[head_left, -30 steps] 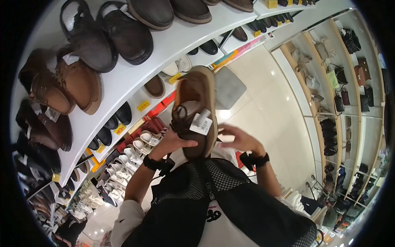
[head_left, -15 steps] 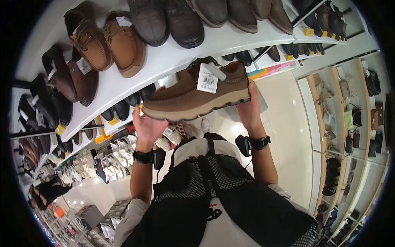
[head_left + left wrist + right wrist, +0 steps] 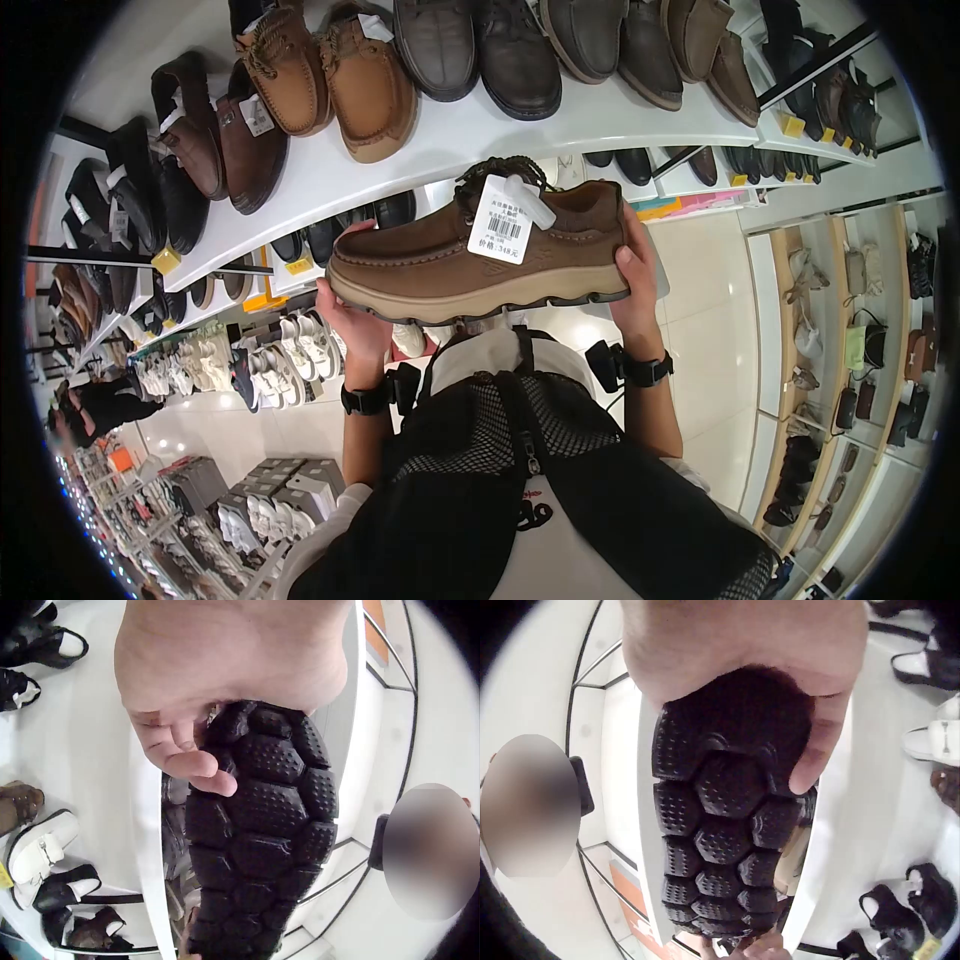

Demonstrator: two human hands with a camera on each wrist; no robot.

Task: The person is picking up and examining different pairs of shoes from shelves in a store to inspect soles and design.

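Note:
A brown leather lace-up shoe (image 3: 410, 245) with a tan midsole is held sideways in front of the chest, toe to the left. A white price tag (image 3: 500, 220) hangs over its side from the dark laces. My left hand (image 3: 357, 325) grips the toe end from below, its fingers curling round the far edge in the left wrist view. At the heel, my right hand (image 3: 636, 285) holds on, thumb along the near side. Both wrist views show the black sole (image 3: 262, 802) with its dotted hexagonal lugs.
Just beyond the shoe runs a curved white shelf (image 3: 470, 135) lined with brown and black shoes, including a tan pair (image 3: 365, 90). White sneakers (image 3: 270, 375) fill a lower rack on the left. Bags stand on wooden-edged shelves (image 3: 790, 340) at the right.
The shoe has turned from toe-up, sole-edge right, to lying sideways with its tag facing me. My right hand has come onto the heel, my left onto the toe. The view has swung toward the shelf.

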